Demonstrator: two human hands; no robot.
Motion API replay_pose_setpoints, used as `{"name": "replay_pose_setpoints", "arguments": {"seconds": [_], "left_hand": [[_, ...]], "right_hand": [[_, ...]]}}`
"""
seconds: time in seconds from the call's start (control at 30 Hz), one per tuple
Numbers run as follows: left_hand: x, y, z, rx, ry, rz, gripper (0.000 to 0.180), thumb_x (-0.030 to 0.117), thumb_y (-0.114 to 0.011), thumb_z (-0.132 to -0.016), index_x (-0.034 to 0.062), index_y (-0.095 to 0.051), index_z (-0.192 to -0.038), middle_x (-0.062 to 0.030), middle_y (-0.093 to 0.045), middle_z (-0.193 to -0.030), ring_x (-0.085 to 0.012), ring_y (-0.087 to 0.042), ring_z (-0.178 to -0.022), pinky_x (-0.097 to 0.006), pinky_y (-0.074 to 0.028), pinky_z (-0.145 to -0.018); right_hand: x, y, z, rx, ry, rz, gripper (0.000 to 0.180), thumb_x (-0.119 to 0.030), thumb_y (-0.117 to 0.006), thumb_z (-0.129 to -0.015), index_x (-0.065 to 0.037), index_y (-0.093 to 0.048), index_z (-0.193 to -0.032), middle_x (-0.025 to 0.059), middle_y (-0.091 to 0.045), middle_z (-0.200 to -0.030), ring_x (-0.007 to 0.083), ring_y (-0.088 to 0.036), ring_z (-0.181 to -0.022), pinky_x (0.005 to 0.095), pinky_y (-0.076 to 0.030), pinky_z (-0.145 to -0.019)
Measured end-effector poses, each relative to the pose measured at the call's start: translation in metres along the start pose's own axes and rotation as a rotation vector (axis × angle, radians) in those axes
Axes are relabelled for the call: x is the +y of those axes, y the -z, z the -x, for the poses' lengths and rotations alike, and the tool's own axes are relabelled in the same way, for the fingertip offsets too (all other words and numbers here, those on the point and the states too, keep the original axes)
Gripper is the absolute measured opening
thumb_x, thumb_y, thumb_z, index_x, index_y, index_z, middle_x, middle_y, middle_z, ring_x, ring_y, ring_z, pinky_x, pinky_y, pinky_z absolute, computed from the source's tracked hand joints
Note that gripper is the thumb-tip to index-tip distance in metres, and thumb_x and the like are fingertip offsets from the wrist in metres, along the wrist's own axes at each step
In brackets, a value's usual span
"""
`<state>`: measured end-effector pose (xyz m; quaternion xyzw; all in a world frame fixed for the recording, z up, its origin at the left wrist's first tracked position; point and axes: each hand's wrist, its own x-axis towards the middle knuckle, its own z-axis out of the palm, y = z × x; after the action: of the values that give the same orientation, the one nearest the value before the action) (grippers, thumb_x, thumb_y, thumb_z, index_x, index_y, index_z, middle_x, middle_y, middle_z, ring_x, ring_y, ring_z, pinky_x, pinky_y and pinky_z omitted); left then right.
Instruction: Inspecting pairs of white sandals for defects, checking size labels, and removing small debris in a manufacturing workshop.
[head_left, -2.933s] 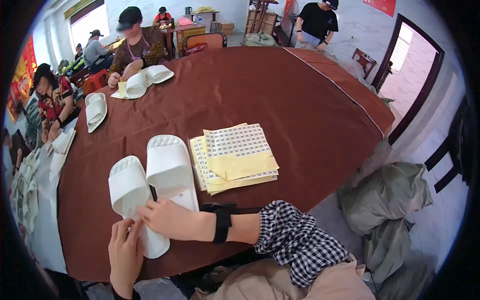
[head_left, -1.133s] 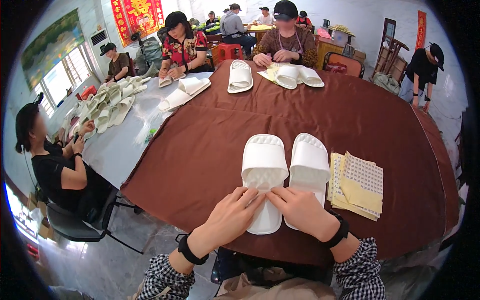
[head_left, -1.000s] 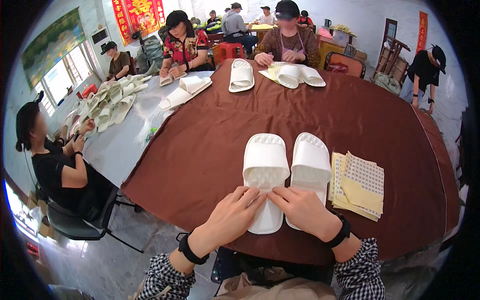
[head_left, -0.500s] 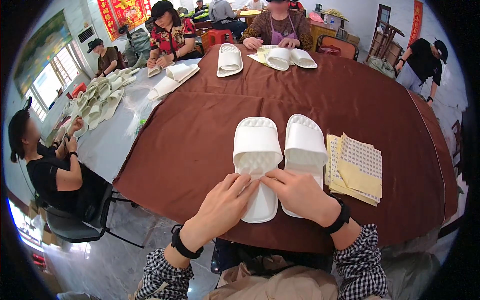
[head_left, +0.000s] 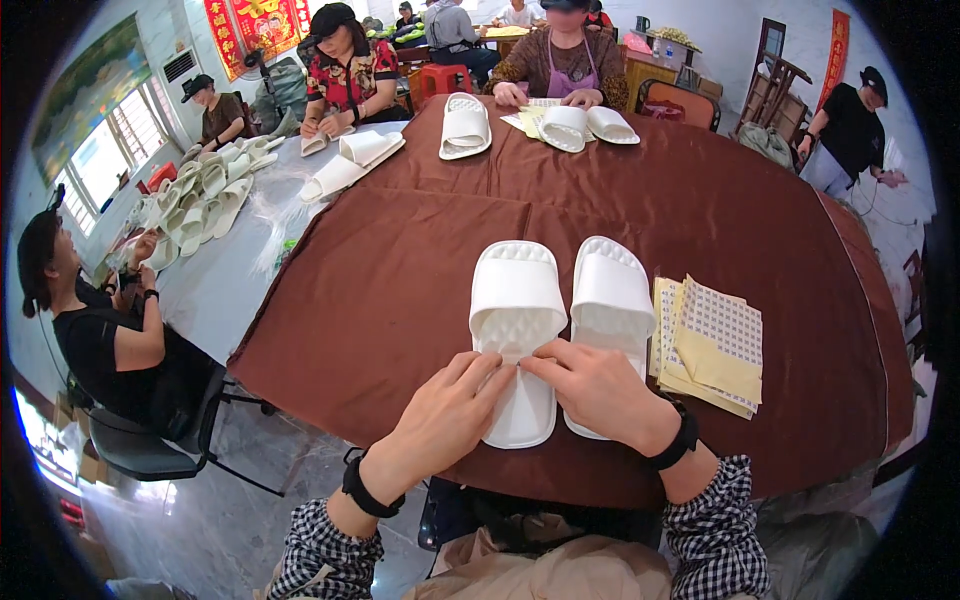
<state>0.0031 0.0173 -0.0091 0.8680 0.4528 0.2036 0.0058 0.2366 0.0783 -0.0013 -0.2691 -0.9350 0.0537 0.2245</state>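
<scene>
Two white open-toed slippers lie side by side in front of me, their toes pointing away. Over the footbed of the left slipper (head_left: 518, 290), just behind its strap, my left hand (head_left: 445, 405) and my right hand (head_left: 605, 388) meet with bent fingers, the fingertips close together. Whatever may lie between the fingertips is too small or hidden to name. My right hand also covers part of the right slipper (head_left: 608, 285). Right of that slipper rests a stack of yellow-backed sticker sheets (head_left: 722, 325), the top one partly folded back.
A brown cloth (head_left: 400, 290) covers my table. Across it, a person in a purple apron (head_left: 572, 75) handles sheets beside white slippers (head_left: 565, 128). A heap of pale slippers (head_left: 205, 195) fills the table to the left, where other people sit. One person (head_left: 848, 135) stands at far right.
My hands stay at nearly the same spot on the left slipper, fingertips still together. The view has shifted slightly. The person at far right has moved more upright, one hand now held out.
</scene>
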Motion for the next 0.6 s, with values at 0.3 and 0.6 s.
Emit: {"name": "replay_pose_setpoints", "arguments": {"seconds": [0.3, 0.6], "left_hand": [[-0.0012, -0.0032, -0.0007, -0.013, -0.02, -0.057, 0.064, 0.006, -0.072, -0.081, 0.0049, -0.056, -0.143, -0.0144, -0.056, -0.131, -0.0335, -0.056, -0.12, -0.04, -0.053, -0.1], [-0.0003, -0.0058, -0.0004, 0.055, -0.043, -0.087, 0.055, 0.006, -0.068, -0.082, 0.0025, -0.06, -0.136, -0.0108, -0.057, -0.126, -0.0281, -0.058, -0.114, -0.037, -0.056, -0.092]], "right_hand": [[0.0065, 0.0008, -0.0014, 0.001, 0.029, 0.002, 0.033, -0.005, -0.064, -0.085, -0.005, -0.068, -0.117, 0.0074, -0.066, -0.104, 0.0255, -0.071, -0.093, 0.0382, -0.059, -0.077], [-0.0026, -0.002, -0.0019, 0.009, 0.045, 0.098, 0.034, -0.007, -0.064, -0.085, -0.003, -0.068, -0.118, 0.0086, -0.066, -0.103, 0.025, -0.071, -0.092, 0.0362, -0.059, -0.075]]}}
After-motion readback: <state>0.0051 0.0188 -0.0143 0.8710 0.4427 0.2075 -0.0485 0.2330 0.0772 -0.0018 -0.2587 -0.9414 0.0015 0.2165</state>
